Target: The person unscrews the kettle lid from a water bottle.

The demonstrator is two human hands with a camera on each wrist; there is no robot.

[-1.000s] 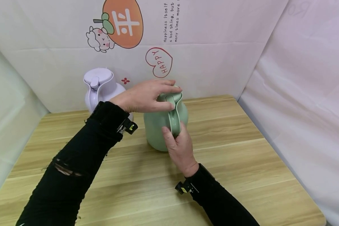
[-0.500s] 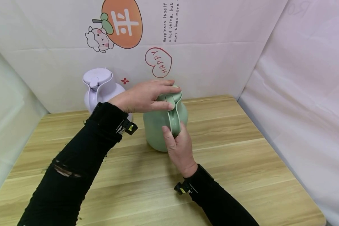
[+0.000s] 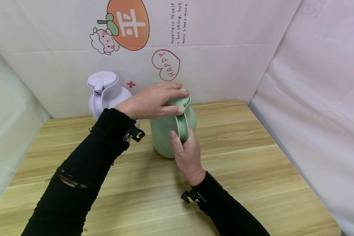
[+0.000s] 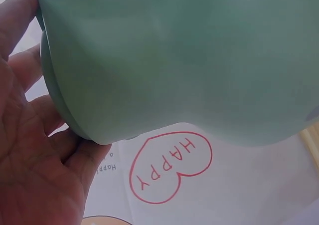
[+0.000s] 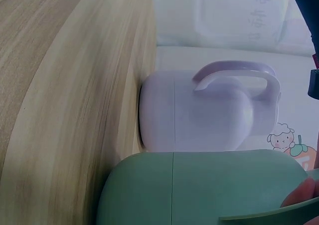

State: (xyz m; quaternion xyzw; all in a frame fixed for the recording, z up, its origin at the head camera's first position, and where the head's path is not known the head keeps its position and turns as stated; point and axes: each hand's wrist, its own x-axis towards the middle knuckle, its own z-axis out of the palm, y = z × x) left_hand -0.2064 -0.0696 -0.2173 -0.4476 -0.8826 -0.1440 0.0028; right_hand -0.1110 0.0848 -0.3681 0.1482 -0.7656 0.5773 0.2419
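Note:
A light green thermos jug (image 3: 164,136) stands upright on the wooden table, its handle towards me. My left hand (image 3: 153,101) lies across the top and grips the lid (image 3: 183,101), with the thumb by the lid's lever and the fingers over the far side. In the left wrist view, the fingers (image 4: 89,160) meet the jug's rim. Low on the handle (image 3: 182,127), my right hand (image 3: 189,154) holds on, thumb on the left side; its other fingers are mostly hidden. The right wrist view catches only a bit of that hand beside the green handle.
A lilac thermos jug (image 3: 115,95) stands behind my left forearm at the back left, partly covered by it. Printed white cloth (image 3: 224,65) hangs close behind both jugs, and more cloth (image 3: 318,114) borders the right side. The wooden table (image 3: 247,183) reaches towards me.
Hardly anything differs. The lid's lever sits very slightly further right under my left hand, and the left forearm has shifted a little. My right hand keeps its hold on the handle.

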